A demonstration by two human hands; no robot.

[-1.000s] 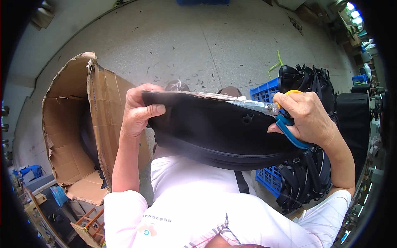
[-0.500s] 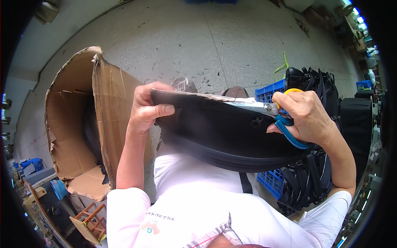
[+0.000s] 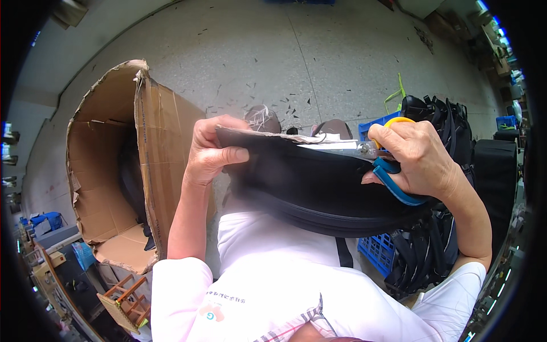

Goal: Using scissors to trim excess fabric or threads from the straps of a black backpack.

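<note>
A black fabric bag piece point(image 3: 319, 188) spans the space in front of my body, its pale raw edge turned up and loose threads at the left end. My left hand point(image 3: 212, 151) pinches its upper left corner, thumb on the near face and fingers behind. My right hand point(image 3: 421, 157) grips a pair of scissors point(image 3: 394, 183) with one yellow and one blue handle loop. The scissors' blades point left and lie along the raw edge. Part of the lower blade is hidden by the fabric.
On the left stands a tall open cardboard box point(image 3: 176, 137) with dark items inside. A blue plastic crate point(image 3: 376, 251) and a pile of black strapped bags point(image 3: 436, 245) are at the right. A small wooden stool point(image 3: 126, 302) sits lower left. Dark scraps litter the floor point(image 3: 245, 51).
The scissors have shifted a little left along the raw edge, with my right hand. My left hand still pinches the corner, and the whole view has shifted slightly.
</note>
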